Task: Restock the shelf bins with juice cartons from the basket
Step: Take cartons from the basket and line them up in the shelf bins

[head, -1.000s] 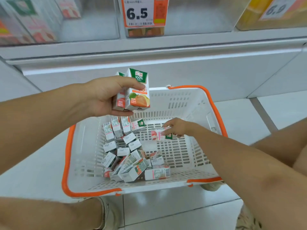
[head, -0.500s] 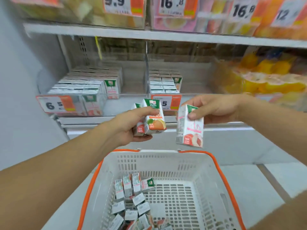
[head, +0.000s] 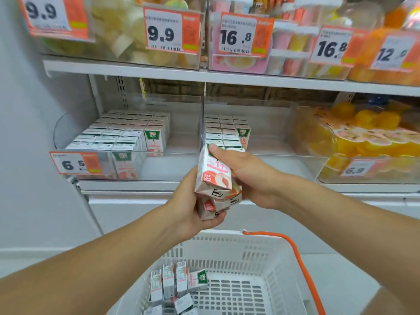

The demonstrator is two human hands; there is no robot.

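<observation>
Both hands on juice cartons (head: pixel 214 172), above the basket (head: pixel 252 251).
Left hand (head: pixel 186 208) cups the lower cartons; right hand (head: pixel 247 176) clamps the top one.

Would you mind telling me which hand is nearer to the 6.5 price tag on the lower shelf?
Left. The left hand is below and right of the 6.5 price tag; the right hand sits further right, beyond the cartons held between both.

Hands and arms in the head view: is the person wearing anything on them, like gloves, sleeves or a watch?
Nothing shows on them. The left hand and right hand are bare, with no gloves or rings that I can make out. Both forearms are uncovered as far as the picture's edge, with no sleeve, watch or bracelet in view. The nails look short and plain.
</observation>
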